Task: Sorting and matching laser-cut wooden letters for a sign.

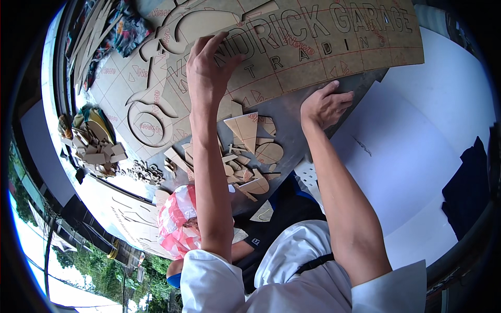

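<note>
A large brown sheet (pixel 313 62) with cut-out letter outlines and red grid lines lies at the far side of the metal-topped table (pixel 292 117). Over its left part is my left hand (pixel 209 65), fingers bent and thumb held apart, with nothing visible between them. Whether its fingertips touch the sheet I cannot tell. My right hand (pixel 326 106) is by the sheet's near edge, close to the table's right side. Its fingers are loosely bent and apart, holding nothing visible. Brown offcuts (pixel 242 161) of many shapes are heaped on the table nearer to me.
Another sheet with curved cut-outs (pixel 151 122) is at left. Beyond it lie thin strips (pixel 94 44), patterned cloth (pixel 128 31), a pile of scraps (pixel 99 148) and small cut letters (pixel 141 172). A person in a red-and-white head covering (pixel 177 216) is low beside the table, near my left arm.
</note>
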`<state>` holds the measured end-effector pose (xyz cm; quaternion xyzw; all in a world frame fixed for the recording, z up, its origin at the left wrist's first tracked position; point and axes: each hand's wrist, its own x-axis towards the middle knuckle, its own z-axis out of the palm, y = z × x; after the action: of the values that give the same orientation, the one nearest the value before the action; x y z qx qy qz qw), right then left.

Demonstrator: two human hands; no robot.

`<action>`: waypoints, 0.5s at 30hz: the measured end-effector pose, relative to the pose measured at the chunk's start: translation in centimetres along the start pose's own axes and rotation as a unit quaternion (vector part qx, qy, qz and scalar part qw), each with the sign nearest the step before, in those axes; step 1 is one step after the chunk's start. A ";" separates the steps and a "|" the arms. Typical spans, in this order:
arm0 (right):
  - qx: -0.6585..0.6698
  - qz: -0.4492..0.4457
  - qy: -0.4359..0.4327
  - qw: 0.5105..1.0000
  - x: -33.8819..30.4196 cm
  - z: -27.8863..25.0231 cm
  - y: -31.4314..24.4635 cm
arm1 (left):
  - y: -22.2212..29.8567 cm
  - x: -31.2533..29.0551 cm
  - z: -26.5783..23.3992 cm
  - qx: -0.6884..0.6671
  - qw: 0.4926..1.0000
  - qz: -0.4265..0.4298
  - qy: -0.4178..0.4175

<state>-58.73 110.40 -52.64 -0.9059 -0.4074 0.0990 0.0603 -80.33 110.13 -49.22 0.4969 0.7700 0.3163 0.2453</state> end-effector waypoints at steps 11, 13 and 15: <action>-0.030 -0.007 -0.017 0.999 0.0 -0.4 -0.3 | 0.3 0.5 -0.2 0.040 0.998 0.048 0.011; -0.031 -0.016 -0.008 0.999 -0.1 -0.1 0.0 | 0.0 0.7 -1.7 0.035 0.997 0.062 0.008; -0.028 -0.031 -0.004 0.999 -0.2 0.2 0.1 | 0.4 0.9 -4.2 0.014 0.996 0.083 -0.020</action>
<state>-58.87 110.19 -52.86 -0.8938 -0.4380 0.0895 0.0365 -83.30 110.04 -46.14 0.5684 0.7256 0.3145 0.2268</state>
